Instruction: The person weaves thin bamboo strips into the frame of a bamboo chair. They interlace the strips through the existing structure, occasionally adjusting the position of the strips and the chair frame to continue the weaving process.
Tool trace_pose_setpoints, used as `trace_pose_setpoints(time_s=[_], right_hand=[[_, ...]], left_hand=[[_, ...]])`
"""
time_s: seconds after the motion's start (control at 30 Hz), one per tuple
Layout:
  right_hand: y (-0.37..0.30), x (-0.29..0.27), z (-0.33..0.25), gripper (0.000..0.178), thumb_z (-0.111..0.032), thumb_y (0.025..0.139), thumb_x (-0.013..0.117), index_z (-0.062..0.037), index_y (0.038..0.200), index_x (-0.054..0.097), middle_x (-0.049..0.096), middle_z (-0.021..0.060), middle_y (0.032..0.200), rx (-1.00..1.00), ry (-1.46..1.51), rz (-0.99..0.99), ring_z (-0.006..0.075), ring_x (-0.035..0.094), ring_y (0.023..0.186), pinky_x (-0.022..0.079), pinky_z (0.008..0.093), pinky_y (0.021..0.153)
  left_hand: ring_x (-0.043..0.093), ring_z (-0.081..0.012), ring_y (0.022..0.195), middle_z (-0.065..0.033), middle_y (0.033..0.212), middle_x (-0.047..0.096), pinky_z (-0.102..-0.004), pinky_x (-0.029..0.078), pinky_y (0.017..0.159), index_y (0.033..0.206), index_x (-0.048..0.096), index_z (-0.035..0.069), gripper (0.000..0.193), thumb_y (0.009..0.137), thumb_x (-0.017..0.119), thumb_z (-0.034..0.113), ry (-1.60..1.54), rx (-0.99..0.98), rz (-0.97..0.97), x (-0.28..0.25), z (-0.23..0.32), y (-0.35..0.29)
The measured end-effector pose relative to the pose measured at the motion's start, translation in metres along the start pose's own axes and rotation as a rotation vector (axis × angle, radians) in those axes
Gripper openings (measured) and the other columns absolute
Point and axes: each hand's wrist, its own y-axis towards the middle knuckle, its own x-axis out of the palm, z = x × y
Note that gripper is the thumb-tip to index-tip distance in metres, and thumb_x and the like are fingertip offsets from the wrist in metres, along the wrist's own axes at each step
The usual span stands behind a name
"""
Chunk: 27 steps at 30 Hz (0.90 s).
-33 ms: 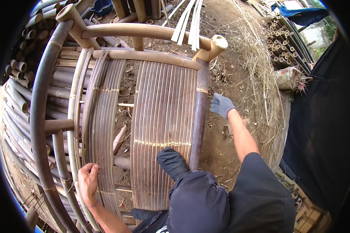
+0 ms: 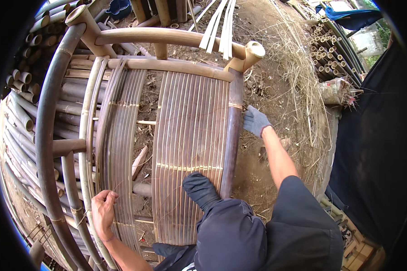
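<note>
A bamboo bench or chair frame [image 2: 234, 131] stands before me, its seat made of narrow bamboo slats [image 2: 190, 122] bound with a pale lashing [image 2: 185, 167]. Thin reddish strands curve loosely over the slats. My bare left hand [image 2: 103, 212] is closed in a pinch above the left group of slats [image 2: 117, 149], with a fine strand at its fingertips. Just outside the right-hand rail, my right hand [image 2: 256, 121] in a grey glove has its fingers drawn together; whatever they hold is too small to make out. My dark-covered foot [image 2: 199, 187] presses on the slats.
Bamboo poles [image 2: 72, 108] are stacked on the left, and a bundle of cut poles [image 2: 332, 49] lies at the far right. Pale split strips [image 2: 217, 27] lean over the frame's back rail. Straw-like shavings [image 2: 298, 67] litter the ground. A dark cloth [image 2: 371, 144] hangs at right.
My right hand has shifted slightly left and away from me, closer to the right rail. My left hand and the frame look unmoved.
</note>
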Motion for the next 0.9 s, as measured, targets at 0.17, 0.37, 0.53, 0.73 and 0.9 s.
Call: trace_pose_setpoints(time_s=[0.17,0.37,0.53,0.73,0.9], right_hand=[[0.048,0.018,0.026,0.042,-0.032,0.097,0.063,-0.0018,0.127,0.063,0.065,0.0105,0.128,-0.370,-0.001,0.153,0.0232,0.061,0.112,0.048,0.0347,0.099],[-0.024,0.063,0.004,0.023,-0.011,0.089,0.073,0.0004,0.109,0.072,0.072,0.0057,0.099,-0.712,-0.178,0.194,0.0135,0.065,0.089,0.052,0.0274,0.080],[-0.155,0.145,-0.018,0.016,-0.009,0.087,0.074,-0.0020,0.102,0.075,0.072,0.0056,0.098,-0.691,-0.517,-0.235,0.0135,0.066,0.093,0.053,0.0266,0.080],[-0.187,0.180,-0.011,0.014,-0.008,0.088,0.072,-0.0014,0.100,0.075,0.068,0.0051,0.099,-0.724,-0.524,-0.465,0.0139,0.065,0.092,0.054,0.0271,0.079],[-0.199,0.186,-0.007,0.013,-0.008,0.089,0.071,-0.0020,0.100,0.074,0.066,0.0030,0.097,-0.756,-0.538,-0.551,0.0113,0.063,0.091,0.053,0.0255,0.079]], left_hand=[[0.050,-0.0087,0.060,-0.0044,0.067,0.063,-0.0275,0.039,0.054,0.088,0.072,-0.004,0.027,0.091,0.061,0.021,-0.075,-0.020,-0.079,0.019,0.001,-0.003],[0.059,-0.0098,0.076,-0.0099,0.105,0.069,-0.0245,0.047,0.063,0.100,0.073,-0.002,0.023,0.095,0.067,0.019,-0.434,0.185,-0.126,0.054,0.034,0.003],[0.064,-0.0106,0.080,-0.0157,0.138,0.056,-0.0255,0.053,0.069,0.105,0.073,-0.003,0.024,0.097,0.064,0.018,-0.651,0.484,-0.322,0.111,0.114,0.026],[0.056,-0.0026,0.067,-0.0089,0.100,0.073,-0.0194,0.043,0.053,0.102,0.075,0.004,0.022,0.098,0.065,0.023,-0.950,0.482,-0.484,0.147,0.144,0.039],[0.052,-0.0007,0.057,-0.0073,0.092,0.073,-0.0165,0.036,0.047,0.103,0.073,0.002,0.021,0.098,0.063,0.020,-1.045,0.457,-0.393,0.135,0.129,0.031]])
